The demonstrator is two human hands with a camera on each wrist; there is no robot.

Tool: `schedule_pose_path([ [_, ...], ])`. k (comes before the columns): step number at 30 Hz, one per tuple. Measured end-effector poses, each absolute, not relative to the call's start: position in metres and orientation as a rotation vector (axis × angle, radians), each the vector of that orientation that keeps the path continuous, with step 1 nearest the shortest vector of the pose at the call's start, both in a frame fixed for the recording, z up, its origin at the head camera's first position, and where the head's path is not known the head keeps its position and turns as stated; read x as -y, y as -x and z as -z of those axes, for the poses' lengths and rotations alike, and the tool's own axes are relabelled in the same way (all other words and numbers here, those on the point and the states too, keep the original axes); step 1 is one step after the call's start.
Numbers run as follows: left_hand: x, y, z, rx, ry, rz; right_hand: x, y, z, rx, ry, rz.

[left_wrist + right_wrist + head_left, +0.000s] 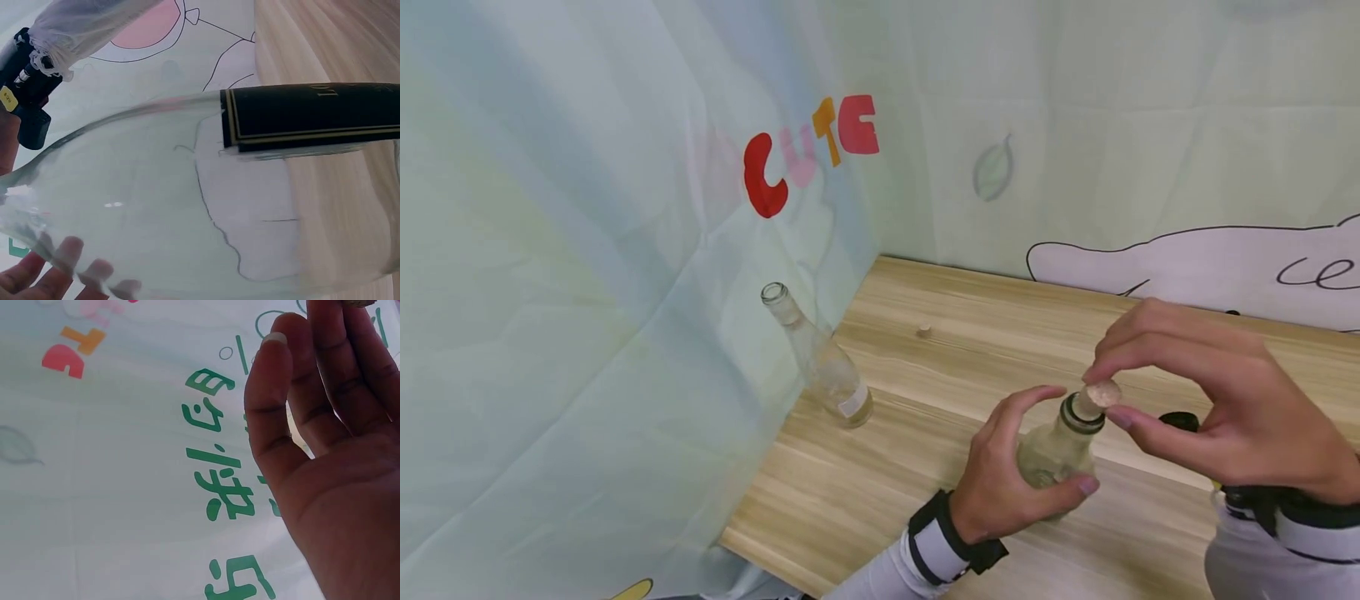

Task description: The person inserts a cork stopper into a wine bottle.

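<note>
My left hand [1000,475] is wrapped round the upper body of a pale green glass bottle [1052,454], thumb on the near side. In the left wrist view the bottle [144,181] fills the frame, with a black, gold-lined label and fingertips visible through the glass. Thumb and forefinger of my right hand [1232,400] pinch a light speckled cork [1105,393] at the bottle's mouth. The cork leans and overlaps the dark-ringed rim in the head view. Only an edge of the cork [360,302] shows in the right wrist view.
A clear glass bottle [835,371] with a small white label stands at the left table edge by the printed curtain [625,333]. A small cork [924,331] sits farther back on the wooden table [880,467]. Behind the right hand is a black round object [1180,420], partly hidden.
</note>
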State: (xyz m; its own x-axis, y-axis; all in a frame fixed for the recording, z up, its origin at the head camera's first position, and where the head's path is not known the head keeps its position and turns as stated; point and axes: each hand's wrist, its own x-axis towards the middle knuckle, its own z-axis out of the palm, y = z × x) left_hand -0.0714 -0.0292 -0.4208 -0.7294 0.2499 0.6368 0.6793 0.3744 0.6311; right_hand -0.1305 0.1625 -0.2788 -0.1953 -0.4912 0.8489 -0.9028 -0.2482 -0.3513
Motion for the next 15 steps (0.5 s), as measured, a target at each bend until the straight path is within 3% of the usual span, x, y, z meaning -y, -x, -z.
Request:
schedule_pose_path([
  [15, 0.0255, 0.0754, 0.4188, 2.16, 0.86, 1.318, -0.164, 0.1237, 0.2782, 1.784, -1.645, -1.466],
])
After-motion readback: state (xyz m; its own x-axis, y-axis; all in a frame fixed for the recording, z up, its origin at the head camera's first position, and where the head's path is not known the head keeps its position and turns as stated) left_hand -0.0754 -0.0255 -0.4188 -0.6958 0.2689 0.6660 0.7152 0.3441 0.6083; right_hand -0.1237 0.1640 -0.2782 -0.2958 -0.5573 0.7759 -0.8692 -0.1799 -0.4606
